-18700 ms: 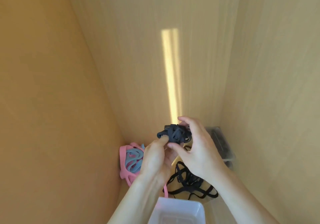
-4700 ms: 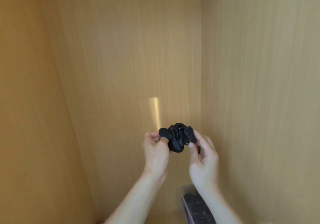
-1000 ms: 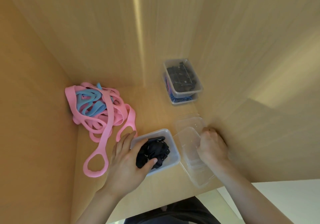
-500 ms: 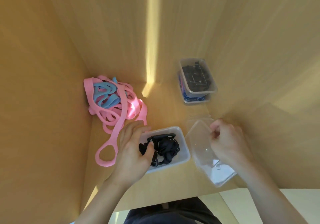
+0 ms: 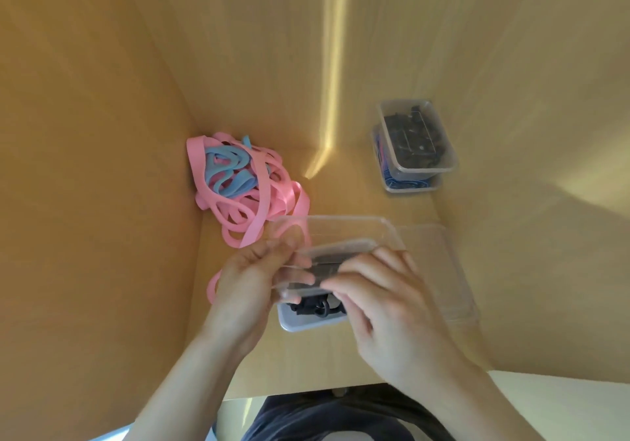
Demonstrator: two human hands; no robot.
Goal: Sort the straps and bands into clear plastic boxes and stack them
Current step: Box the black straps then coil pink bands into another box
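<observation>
You're holding the lid [image 5: 335,236] in both hands [image 5: 254,277] over the box [image 5: 312,321] at 6 o'clock; line it up, press down.

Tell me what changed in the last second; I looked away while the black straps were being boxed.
The right hand brought the clear lid from the right across over the box of black straps. The left hand left the straps and now grips the lid's left end. The pink and blue bands and the two stacked boxes stayed put.
</observation>
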